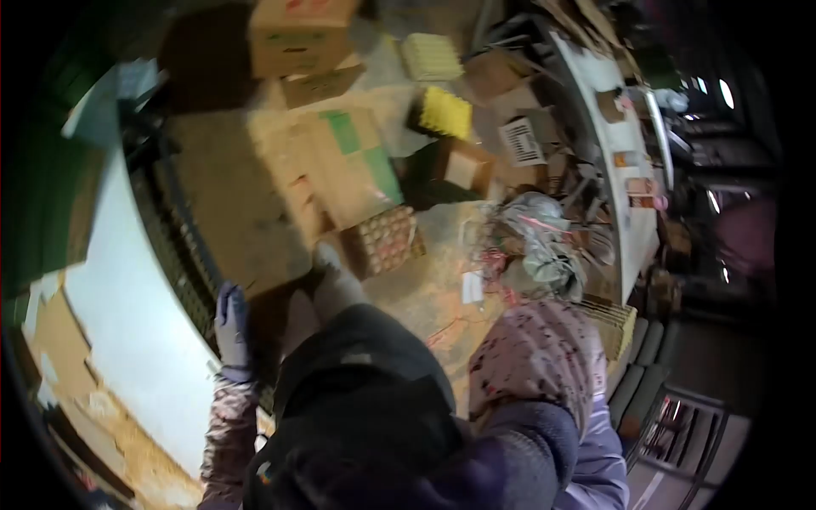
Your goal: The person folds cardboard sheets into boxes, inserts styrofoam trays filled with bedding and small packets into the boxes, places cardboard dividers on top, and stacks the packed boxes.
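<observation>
My left hand, in a light purple-grey glove with dark fingertips, has its fingers stretched out. It lies against the edge of a large brown cardboard surface, beside a dark stack along the white tabletop. Nothing shows in its grasp. My right arm is bent in a pink patterned sleeve; the right hand itself is hidden. In front of my legs sits a tray of eggs, next to a cardboard box with green tape.
Yellow egg trays and an orange-brown carton stand farther off. Crumpled plastic bags and torn cardboard lie to the right, below a white shelf. A white tabletop runs along the left. Much of the view is blurred.
</observation>
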`<state>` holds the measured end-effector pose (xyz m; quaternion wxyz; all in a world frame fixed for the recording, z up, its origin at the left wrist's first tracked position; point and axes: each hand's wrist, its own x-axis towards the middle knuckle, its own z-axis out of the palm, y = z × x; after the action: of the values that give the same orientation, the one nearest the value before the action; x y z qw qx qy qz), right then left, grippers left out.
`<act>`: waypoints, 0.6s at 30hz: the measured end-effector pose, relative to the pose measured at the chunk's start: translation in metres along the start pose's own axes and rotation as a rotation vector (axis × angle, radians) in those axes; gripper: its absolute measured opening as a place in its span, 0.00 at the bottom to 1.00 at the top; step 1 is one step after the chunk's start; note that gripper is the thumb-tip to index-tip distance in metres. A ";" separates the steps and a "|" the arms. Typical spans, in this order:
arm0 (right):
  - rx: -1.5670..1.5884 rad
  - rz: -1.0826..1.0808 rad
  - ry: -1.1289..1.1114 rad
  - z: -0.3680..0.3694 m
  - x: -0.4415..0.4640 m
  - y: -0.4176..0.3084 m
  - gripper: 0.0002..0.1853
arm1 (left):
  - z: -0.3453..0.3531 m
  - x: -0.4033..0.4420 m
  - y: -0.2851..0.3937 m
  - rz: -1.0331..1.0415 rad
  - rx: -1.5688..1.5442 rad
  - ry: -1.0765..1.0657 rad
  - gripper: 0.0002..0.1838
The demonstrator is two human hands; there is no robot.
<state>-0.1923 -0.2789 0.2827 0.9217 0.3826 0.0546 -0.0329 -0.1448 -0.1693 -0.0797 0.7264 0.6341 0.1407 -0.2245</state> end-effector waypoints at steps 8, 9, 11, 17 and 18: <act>0.207 -0.352 0.297 0.137 0.047 -0.075 0.18 | 0.087 0.071 -0.018 -0.064 0.010 -0.078 0.26; 0.600 -0.336 0.314 0.149 0.061 -0.104 0.18 | 0.094 0.085 -0.044 -0.004 0.145 -0.102 0.25; 2.119 -0.607 0.349 0.171 0.099 -0.166 0.18 | 0.116 0.098 -0.061 -0.046 0.245 -0.097 0.24; 3.081 -1.060 0.492 0.169 0.216 -0.357 0.19 | 0.185 0.135 -0.107 -0.289 0.050 -0.046 0.23; 3.183 -1.043 0.387 0.157 0.239 -0.396 0.19 | 0.177 0.145 -0.124 -0.298 0.073 0.000 0.23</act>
<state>0.0157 -0.6740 0.0845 0.4808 -0.8075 -0.1854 0.2870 -0.0966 -0.3770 -0.2294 0.6613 0.6323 0.2249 -0.3351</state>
